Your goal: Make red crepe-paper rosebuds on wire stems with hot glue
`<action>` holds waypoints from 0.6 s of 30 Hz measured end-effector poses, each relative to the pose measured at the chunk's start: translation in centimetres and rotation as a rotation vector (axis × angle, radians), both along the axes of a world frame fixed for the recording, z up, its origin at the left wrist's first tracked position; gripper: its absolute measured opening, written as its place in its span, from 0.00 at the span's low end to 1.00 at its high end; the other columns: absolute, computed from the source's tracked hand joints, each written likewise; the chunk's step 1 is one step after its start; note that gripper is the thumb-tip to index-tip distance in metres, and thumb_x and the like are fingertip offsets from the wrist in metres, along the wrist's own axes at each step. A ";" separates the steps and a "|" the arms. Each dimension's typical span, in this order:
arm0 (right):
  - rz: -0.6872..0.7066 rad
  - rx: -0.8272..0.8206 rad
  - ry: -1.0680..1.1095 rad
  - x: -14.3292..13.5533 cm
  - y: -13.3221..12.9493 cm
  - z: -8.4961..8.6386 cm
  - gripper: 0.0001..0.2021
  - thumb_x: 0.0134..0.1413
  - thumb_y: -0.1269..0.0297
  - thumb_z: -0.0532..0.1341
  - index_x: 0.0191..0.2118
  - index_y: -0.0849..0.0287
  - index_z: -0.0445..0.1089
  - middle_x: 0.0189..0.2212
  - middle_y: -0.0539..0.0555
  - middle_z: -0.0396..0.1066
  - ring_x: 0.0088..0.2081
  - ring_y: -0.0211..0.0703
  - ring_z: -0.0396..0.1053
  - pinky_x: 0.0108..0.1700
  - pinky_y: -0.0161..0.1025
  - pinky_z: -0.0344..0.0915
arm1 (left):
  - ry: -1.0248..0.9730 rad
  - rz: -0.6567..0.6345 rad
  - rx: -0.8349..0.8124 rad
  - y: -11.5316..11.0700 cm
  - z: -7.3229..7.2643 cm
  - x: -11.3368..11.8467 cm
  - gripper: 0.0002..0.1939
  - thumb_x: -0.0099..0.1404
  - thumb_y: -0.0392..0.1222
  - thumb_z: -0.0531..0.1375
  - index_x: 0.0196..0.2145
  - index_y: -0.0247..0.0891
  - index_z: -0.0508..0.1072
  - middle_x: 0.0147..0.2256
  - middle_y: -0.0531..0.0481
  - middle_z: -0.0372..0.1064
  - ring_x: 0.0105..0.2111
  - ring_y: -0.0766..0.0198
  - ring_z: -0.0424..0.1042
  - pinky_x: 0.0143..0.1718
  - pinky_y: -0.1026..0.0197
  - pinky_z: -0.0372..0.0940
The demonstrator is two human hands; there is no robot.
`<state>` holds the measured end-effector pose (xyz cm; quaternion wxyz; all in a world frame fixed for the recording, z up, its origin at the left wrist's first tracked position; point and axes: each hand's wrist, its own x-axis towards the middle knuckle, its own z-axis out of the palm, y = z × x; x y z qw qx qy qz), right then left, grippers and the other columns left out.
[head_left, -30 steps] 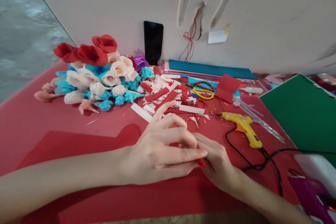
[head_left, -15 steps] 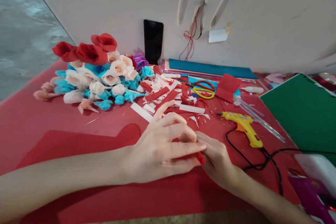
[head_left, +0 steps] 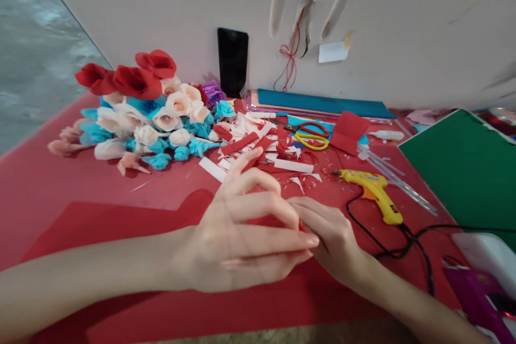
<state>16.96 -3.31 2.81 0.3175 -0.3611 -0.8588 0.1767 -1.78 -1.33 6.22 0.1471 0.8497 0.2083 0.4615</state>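
Both of my hands meet above the front of the red table. Between the fingertips of my left hand [head_left: 245,234] is a small piece of rolled red paper [head_left: 302,227], mostly hidden. Its thumb and fingers close on the piece, while the little-finger side is raised and loosely bent. My right hand [head_left: 328,228] is curled around the same piece from the other side, its fingertips out of sight. Beneath my left forearm lies a large red paper sheet [head_left: 133,215].
Paper flowers [head_left: 137,118] are heaped at the back left. Paper scraps [head_left: 245,142] and scissors [head_left: 312,135] lie behind my hands. A yellow glue gun [head_left: 374,191], its black cord and clear glue sticks [head_left: 397,183] are at right, near a green board [head_left: 463,172]. A phone [head_left: 233,62] leans on the wall.
My left hand has turned and shifted a little to the left and toward me, its fingers reaching further over the red paper. Less of the paper shows. My right hand stays closed near it.
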 end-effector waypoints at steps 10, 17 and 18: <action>-0.074 0.147 -0.135 0.3 -0.4 1.3 0.10 0.56 0.74 0.48 0.29 0.64 0.64 0.25 0.54 0.66 0.25 0.36 0.61 0.26 0.33 0.56 | 0.099 -0.060 -0.211 1.1 -0.1 0.3 0.10 0.51 0.36 0.63 0.34 0.37 0.73 0.29 0.50 0.69 0.34 0.64 0.64 0.47 0.52 0.59; -0.043 0.119 -0.136 0.0 -0.9 1.4 0.10 0.56 0.73 0.49 0.27 0.65 0.64 0.22 0.53 0.63 0.23 0.35 0.57 0.25 0.33 0.52 | 0.066 -0.131 -0.193 1.1 -0.6 0.3 0.08 0.52 0.31 0.63 0.32 0.38 0.74 0.26 0.52 0.71 0.31 0.66 0.63 0.41 0.55 0.62; -0.048 0.115 -0.131 0.0 -0.9 1.6 0.10 0.56 0.74 0.49 0.28 0.65 0.64 0.22 0.52 0.62 0.23 0.34 0.56 0.25 0.33 0.52 | 0.061 -0.127 -0.195 1.1 -0.5 0.2 0.08 0.52 0.31 0.63 0.32 0.38 0.74 0.26 0.52 0.71 0.31 0.66 0.63 0.39 0.56 0.62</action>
